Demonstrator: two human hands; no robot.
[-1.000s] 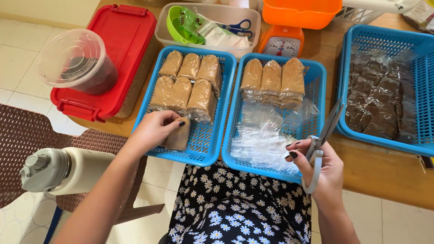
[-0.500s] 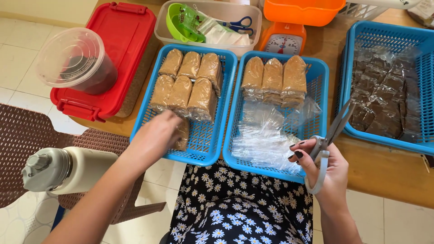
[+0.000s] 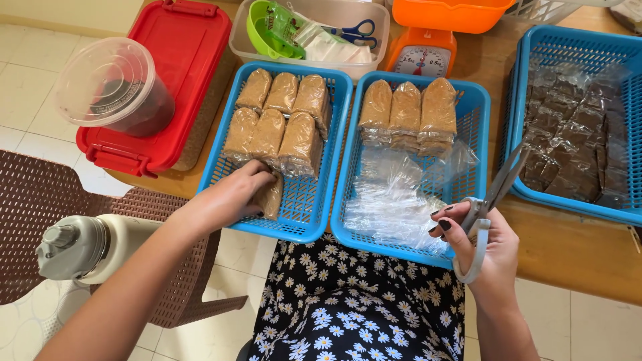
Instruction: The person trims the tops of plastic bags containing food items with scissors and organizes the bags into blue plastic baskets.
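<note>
- The brown packet lies in the lower part of the left blue basket, just left of the centre of the frame, below six more brown packets that stand in two rows.
- The left hand comes from the lower left; its grip is closed around this packet, with the fingers on top and the packet showing under the fingertips.
- The right hand is at the lower right of the frame, over the near edge of the desk. Its grip holds a pair of scissors with grey handles; the blades point up and to the right and look almost closed.
- The middle blue basket holds three brown packets at its top and a heap of clear plastic bags below them, just beside the right hand.
- The right blue basket, at the right edge, is full of dark packets.
- At the top of the frame stand a clear tub with a green bowl and blue scissors, and an orange scale.
- At the upper left a clear round container sits on a red box.
- At the lower left a cream flask rests on a brown chair.
</note>
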